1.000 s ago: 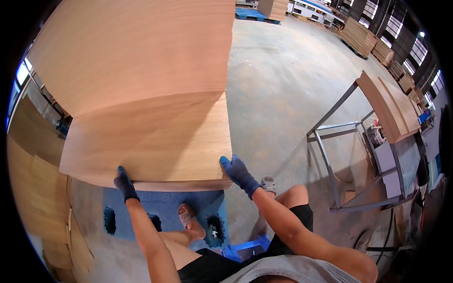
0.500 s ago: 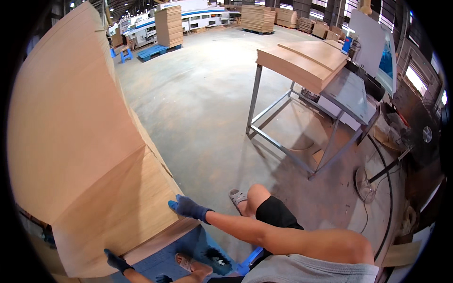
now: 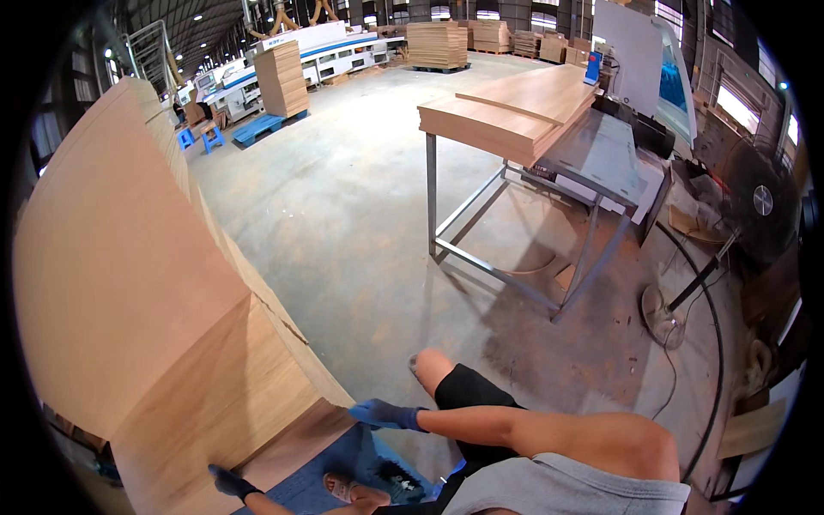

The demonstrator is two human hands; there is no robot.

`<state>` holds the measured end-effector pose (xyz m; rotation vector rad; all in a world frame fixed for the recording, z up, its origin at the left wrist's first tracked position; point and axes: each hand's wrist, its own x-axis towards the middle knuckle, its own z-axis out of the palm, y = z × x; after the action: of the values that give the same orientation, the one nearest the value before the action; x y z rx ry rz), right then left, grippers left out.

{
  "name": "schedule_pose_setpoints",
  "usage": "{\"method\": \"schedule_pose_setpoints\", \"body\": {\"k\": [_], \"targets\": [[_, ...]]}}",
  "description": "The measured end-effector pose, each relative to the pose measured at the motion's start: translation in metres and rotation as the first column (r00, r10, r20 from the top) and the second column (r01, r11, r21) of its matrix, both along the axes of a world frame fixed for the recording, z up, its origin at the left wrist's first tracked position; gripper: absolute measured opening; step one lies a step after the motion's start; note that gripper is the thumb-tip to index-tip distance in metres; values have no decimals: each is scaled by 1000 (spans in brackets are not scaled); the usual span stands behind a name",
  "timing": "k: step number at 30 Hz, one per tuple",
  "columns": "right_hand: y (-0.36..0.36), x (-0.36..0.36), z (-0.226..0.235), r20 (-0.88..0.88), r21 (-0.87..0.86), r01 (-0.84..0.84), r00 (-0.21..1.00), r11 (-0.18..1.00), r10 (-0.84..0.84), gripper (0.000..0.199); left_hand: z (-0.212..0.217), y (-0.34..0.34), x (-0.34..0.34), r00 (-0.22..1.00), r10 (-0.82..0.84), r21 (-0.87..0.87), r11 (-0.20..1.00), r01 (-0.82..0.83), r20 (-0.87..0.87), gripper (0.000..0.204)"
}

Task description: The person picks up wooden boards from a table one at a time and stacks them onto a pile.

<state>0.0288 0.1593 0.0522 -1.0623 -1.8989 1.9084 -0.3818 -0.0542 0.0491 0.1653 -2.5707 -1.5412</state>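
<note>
Both my hands wear dark blue gloves. A tall stack of light wooden boards (image 3: 129, 257) rises on my left, and a lower stretch of boards (image 3: 232, 378) with visible grain adjoins it nearer to me. My right hand (image 3: 384, 414) is at the near right corner of these boards, fingers stretched out against the edge. My left hand (image 3: 230, 481) lies along their near edge, with fingers extended on the wood; its underside is hidden. Beneath the boards a blue surface (image 3: 343, 455) shows, with a sandalled foot beside it.
To the right stands a metal-framed table (image 3: 433, 197) carrying wooden panels (image 3: 515, 112). A pedestal fan (image 3: 760, 202) and a black hose (image 3: 717, 343) are at the far right. Farther off are a blue pallet (image 3: 257, 129) with stacked boards, blue stools (image 3: 212, 137) and a long white machine (image 3: 343, 56).
My right hand has slid from the board's top surface to the outer side of its corner. My left hand has shifted slightly right. The whole view has turned a little to the right.
</note>
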Motion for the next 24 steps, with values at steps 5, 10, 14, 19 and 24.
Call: {"method": "schedule_pose_setpoints", "body": {"k": [5,10,14,19,24], "targets": [[-33,50,-31,63,-359,-6,998,933,31,38,-4,-33,-1,983,-78,260,958,119,-165,57],[21,81,-29,-342,-730,-71,899,679,-274,26,-7,-56,-7,999,-13,449,894,-11,50,49],[105,171,71,-418,-597,262,706,758,-572,20,15,2,75,950,-123,474,880,-29,286,38],[228,275,167,-746,-458,460,265,760,-610,30,8,-24,102,867,-348,687,727,11,355,29],[284,357,267,-675,-610,531,42,589,-737,60,22,26,198,764,-510,688,716,121,396,22]]}}
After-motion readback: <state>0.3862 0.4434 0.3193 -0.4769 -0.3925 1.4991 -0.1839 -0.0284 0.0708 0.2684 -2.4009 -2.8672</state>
